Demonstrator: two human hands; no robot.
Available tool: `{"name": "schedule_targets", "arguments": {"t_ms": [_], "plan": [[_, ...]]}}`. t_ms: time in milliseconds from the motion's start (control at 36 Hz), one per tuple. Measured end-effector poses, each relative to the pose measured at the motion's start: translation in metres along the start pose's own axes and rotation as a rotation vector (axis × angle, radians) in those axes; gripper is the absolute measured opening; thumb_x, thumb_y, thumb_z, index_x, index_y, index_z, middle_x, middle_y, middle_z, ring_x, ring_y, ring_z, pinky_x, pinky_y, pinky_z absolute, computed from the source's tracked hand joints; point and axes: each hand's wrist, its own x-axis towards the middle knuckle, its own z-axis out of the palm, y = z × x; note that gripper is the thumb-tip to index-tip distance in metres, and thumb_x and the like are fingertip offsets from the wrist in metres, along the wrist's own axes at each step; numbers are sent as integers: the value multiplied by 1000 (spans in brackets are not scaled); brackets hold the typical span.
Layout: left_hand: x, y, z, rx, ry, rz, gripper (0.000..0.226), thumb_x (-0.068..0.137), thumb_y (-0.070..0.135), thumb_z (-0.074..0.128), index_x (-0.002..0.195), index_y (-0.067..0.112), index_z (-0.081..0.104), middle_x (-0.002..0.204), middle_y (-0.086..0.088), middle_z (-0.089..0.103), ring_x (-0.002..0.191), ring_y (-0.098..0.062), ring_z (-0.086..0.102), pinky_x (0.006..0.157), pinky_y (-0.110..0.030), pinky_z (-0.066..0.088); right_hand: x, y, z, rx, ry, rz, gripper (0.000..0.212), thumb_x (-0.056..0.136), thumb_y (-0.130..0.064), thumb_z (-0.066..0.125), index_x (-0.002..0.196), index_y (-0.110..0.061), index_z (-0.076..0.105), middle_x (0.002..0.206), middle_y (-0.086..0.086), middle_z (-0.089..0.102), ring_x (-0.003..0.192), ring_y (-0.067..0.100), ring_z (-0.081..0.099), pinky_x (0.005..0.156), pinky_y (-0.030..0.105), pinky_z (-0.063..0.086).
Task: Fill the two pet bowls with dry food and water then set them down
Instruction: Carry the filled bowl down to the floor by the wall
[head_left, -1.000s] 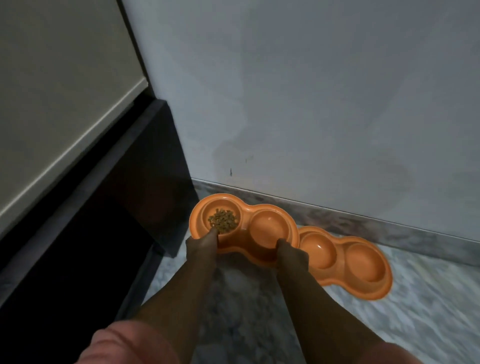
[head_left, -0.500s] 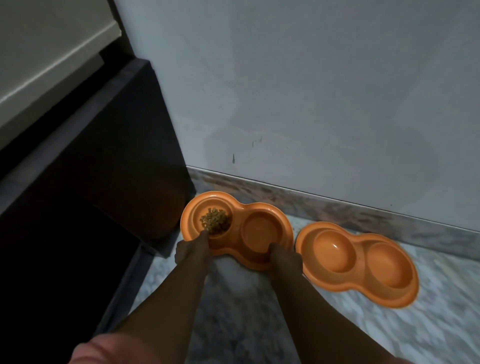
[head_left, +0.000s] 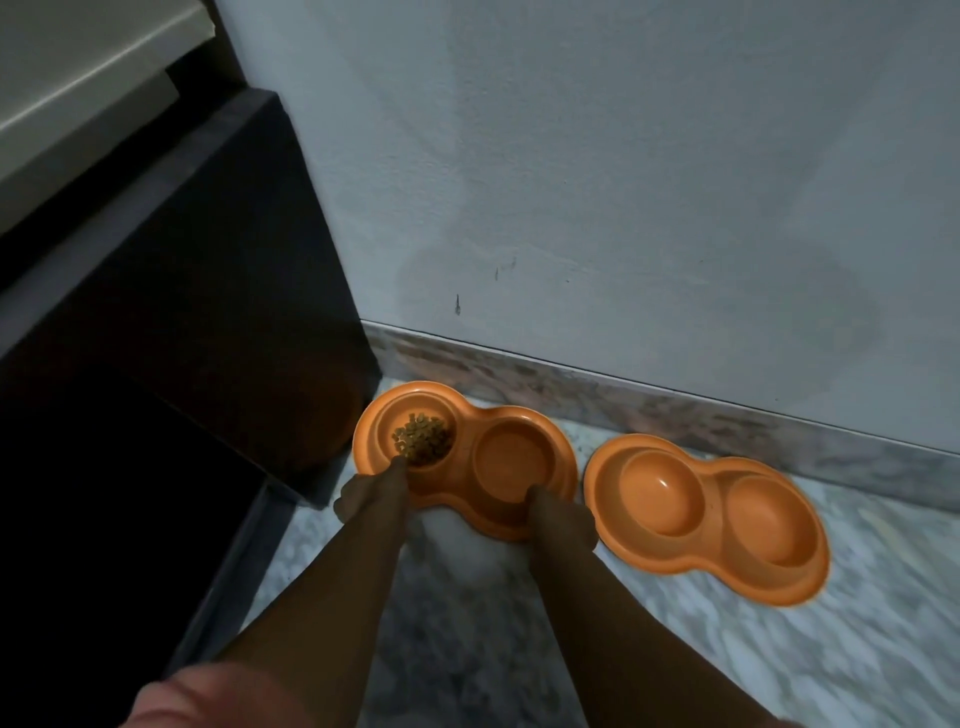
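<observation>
Left hand (head_left: 371, 496) and right hand (head_left: 561, 519) each grip the filled double bowl's (head_left: 467, 457) near rim, keeping it level; the empty double bowl (head_left: 706, 514) lies just beyond the right hand.

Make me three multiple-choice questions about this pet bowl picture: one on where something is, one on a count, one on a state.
1. Where is the kibble?
A. held feeder's left well
B. held feeder's right well
C. the floor feeder

2. How many orange double feeders are there?
A. one
B. two
C. three

3. How does the left hand stand?
A. hanging free
B. gripping the held feeder
C. flat on the wall

Answers: 1 A, kibble fills only that well. 2 B, the held one and the floor feeder. 3 B, it grips the near rim, as does the right hand.
</observation>
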Motion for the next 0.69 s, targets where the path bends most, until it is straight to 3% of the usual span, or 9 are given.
{"name": "schedule_targets", "arguments": {"t_ms": [194,333,389,472,528,583,694], "plan": [[2,-1,-9,90,-56,42,67,83,51,66,119,-5,58,113,-27,62,105,-40,62,95,-48,51,-2,-3,-6,18,-11,8,55,80,-24,65,129,-3,51,124,18,59,113,34,57,99,42,47],[-17,-4,-15,122,-13,55,71,88,57,56,119,-6,56,115,-27,61,108,-40,59,95,-48,50,-12,-12,-21,-20,-65,-76,44,94,-21,49,134,-4,48,136,16,52,124,31,50,105,37,41],[-32,-2,-12,122,-8,56,72,90,59,51,123,-5,53,117,-26,60,110,-39,57,96,-49,49,-19,-19,-33,-57,-93,-130,41,100,-19,38,137,-5,47,141,17,48,130,31,45,103,34,41],[-55,9,-3,119,-29,55,69,90,55,50,128,-3,51,122,-25,57,113,-39,55,95,-47,49,-25,-24,-50,-207,-180,-212,37,97,-13,43,127,7,52,135,24,52,128,36,47,98,36,45],[-68,18,5,164,-58,62,62,85,48,56,128,3,52,124,-22,54,112,-37,54,90,-43,50,-24,-27,-56,-224,-160,-239,36,95,-13,47,122,9,55,131,24,55,125,38,50,101,36,43],[-88,26,15,217,-106,119,56,85,41,57,129,7,54,125,-19,54,113,-35,53,96,-43,48,-27,-34,-69,-164,-135,-230,36,93,-17,50,119,7,59,128,23,57,123,37,52,101,35,44],[-134,38,39,166,-187,152,57,100,39,46,136,-5,46,129,-20,54,119,-33,51,105,-37,40,-29,-46,-114,-182,-39,-231,41,96,-26,45,124,2,57,132,15,56,126,31,49,104,29,38]]}}
